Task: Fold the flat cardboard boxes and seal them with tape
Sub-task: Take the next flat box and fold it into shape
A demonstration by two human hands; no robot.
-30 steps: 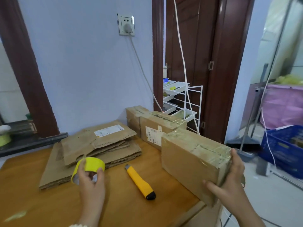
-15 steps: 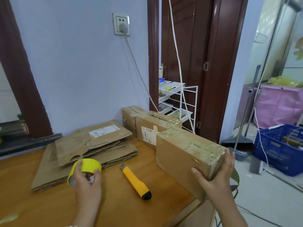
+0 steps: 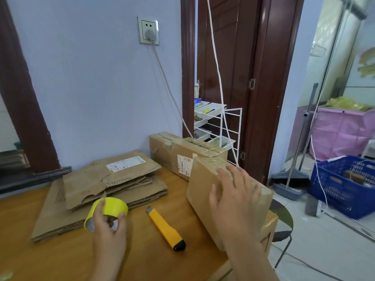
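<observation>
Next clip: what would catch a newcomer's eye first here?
The bright yellow tape roll, pinched by the left hand over the wooden table, stands out first. Right of it lies a yellow utility knife, and the right hand rests spread on a taped cardboard box at the right edge.

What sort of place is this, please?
Probably a home room used for packing: flat cardboard boxes and sealed boxes on a wooden table, a broom and blue crate beyond.

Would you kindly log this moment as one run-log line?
left hand grips tape roll | right hand flat on taped box | utility knife on table | flat cardboard stacked
</observation>
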